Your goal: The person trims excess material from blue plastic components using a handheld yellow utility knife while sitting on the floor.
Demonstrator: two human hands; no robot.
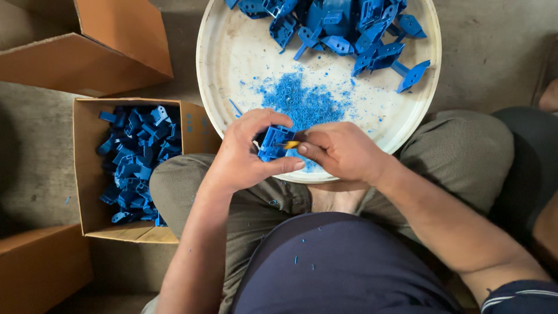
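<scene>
Two hands, left hand [247, 157] gripping angular blue plastic part [273, 143], right hand [343, 152] alongside

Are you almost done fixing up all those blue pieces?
Partway, it seems. The cardboard box already holds many blue parts, and blue shavings lie heaped on the white tray. The left hand holds one blue piece while the right hand works it with a small yellow tool. A pile of blue pieces waits on the tray.
</scene>
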